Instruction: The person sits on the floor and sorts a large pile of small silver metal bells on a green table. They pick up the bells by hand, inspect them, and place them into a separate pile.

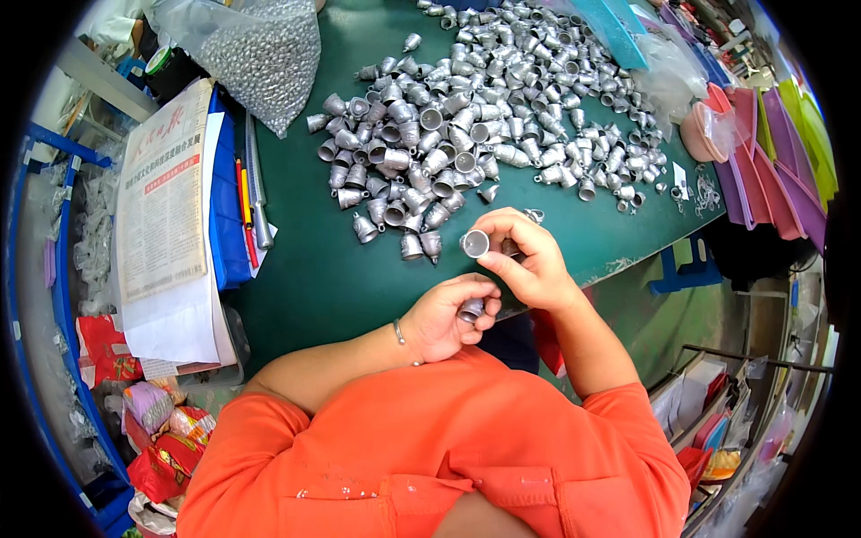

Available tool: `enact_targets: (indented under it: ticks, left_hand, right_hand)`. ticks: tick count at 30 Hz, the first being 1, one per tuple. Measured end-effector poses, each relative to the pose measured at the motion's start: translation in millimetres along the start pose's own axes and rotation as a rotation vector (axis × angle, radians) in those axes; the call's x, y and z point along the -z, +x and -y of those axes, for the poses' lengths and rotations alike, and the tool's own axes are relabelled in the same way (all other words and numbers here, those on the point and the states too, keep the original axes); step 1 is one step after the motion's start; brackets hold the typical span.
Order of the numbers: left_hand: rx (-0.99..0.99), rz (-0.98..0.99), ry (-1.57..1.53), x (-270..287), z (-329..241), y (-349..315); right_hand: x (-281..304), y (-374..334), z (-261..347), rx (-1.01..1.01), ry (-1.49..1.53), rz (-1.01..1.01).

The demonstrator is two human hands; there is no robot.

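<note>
My left hand (441, 325) is curled in front of my chest, its fingers closed around a small grey metal bell (471, 310) with the open mouth showing. Just above and to the right, my right hand (531, 262) pinches another metal bell (474, 244) between thumb and forefinger, its round mouth turned upward. A darker metal piece shows among the right fingers, partly hidden. One more metal piece (534, 216) peeks out beyond the knuckles. Beyond both hands, a large pile of similar bells (408, 134) spreads over the green table (314, 269).
A clear bag of silver balls (256, 58) lies at the far left. Newspaper (166, 206) and a blue tray (229, 229) sit at the left edge, with pens (244, 206) beside them. Pink, purple and green plastic bins (762, 161) stand at the right. A blue stool (686, 269) is below.
</note>
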State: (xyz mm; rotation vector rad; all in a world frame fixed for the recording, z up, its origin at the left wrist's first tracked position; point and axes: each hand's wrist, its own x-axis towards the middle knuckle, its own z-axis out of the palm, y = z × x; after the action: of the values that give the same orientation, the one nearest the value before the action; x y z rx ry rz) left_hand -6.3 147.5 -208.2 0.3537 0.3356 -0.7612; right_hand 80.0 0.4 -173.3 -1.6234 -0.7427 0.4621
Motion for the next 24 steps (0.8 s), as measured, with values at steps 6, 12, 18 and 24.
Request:
enact_targets:
  ticks: [6,12,18,24]
  left_hand:
    - [-0.022,0.103,-0.165,-2,0,-23]
    - [-0.013,0.014,-0.241,11,3,-36]
    - [-0.144,-0.076,-0.16,-4,1,-49]
    - [-0.185,-0.111,-0.232,-6,8,-48]
  right_hand:
    - [-9,-13,30,0.244,-0.148,0.184]
    - [-20,25,-4,0.04,-0.722,-0.257]
    - [-28,45,-12,-0.08,-0.792,-0.27]
    - [-14,25,-16,0.232,-0.284,-0.374]
